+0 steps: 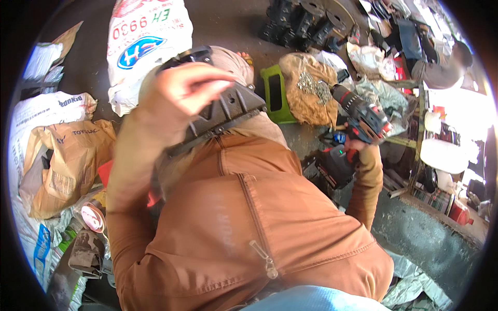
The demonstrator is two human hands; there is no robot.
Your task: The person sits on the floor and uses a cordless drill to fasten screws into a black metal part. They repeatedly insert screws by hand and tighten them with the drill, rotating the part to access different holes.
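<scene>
My right hand (pixel 356 147) is wrapped round the grip of a cordless drill (pixel 367 123), with its black battery (pixel 336 167) below and its chuck pointing up and left. Across my lap lies a ribbed black plastic part (pixel 233 108), tilted. My left hand (pixel 189 89) hovers over it, partly blurred, thumb and fingers drawn together in a pinch; anything between them is too small to make out. Beyond the drill, a heap of small metal screws (pixel 314 87) rests on a brown sack (pixel 296 66). Beside that sack stands a green plastic frame (pixel 279 96).
A white printed sack (pixel 148 49) stands ahead on the left, a brown paper sack (pixel 67 168) nearer. Several black moulded parts (pixel 301 23) sit on the far floor. On the right is a cluttered metal-framed bench (pixel 415 140); a person (pixel 441 72) is beyond.
</scene>
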